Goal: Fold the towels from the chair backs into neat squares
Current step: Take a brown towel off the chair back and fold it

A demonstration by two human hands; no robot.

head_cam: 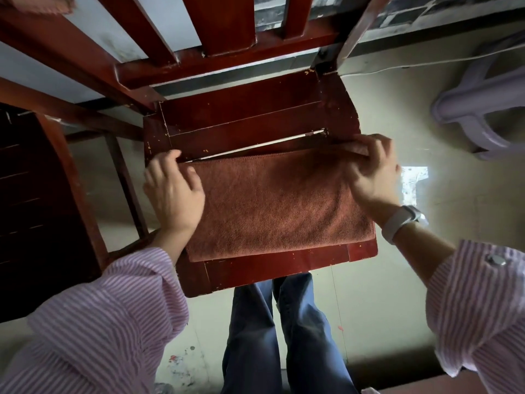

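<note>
While the towel [279, 206] lay folded into a broad rectangle on the chair seat [244, 118], its rust-brown terry nap looked soft and matte against the glossy, chipped red-brown wood. It covered the near half of the seat, its stitched far edge running straight across the slats. The left hand [173, 191] rested at the towel's far left corner, fingers [166, 160] curled over the edge there; whether they pinched cloth could not be told. The right hand [375, 169] sat at the towel's far right corner, fingers bent and closed on a raised fold of cloth. A pale band [403, 220] circled the right wrist, and striped sleeves [113, 314] were rolled back. Beyond the towel, the chair back was cut off at the top. Another brown cloth [37, 4] showed only partly, far left of the chair back.
</note>
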